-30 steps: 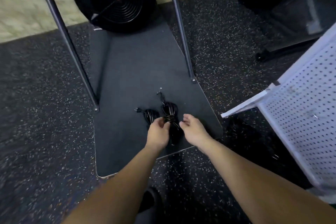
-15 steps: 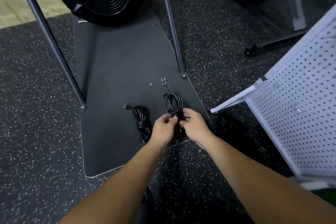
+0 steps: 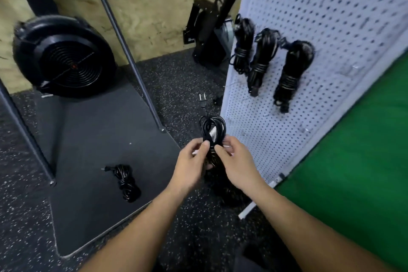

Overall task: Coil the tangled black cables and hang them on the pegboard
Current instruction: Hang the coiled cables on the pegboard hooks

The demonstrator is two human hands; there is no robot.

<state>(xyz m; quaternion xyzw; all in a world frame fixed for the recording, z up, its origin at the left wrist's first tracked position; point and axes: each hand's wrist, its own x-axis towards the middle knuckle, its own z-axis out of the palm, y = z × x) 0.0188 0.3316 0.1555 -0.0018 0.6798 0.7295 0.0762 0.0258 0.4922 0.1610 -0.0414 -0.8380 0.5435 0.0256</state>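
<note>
Both hands have lifted the coiled cable (image 3: 213, 137) off the mat (image 3: 92, 139) toward the pegboard (image 3: 331, 28).

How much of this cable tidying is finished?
Three coiled black cable bundles already hang on the white pegboard. Both hands, left and right, hold a fourth coiled black cable. One coiled bundle on the dark floor mat remains to hang.

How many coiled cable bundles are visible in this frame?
5: three hang on the pegboard, at and; one is held by both hands; one lies on the mat.
</note>
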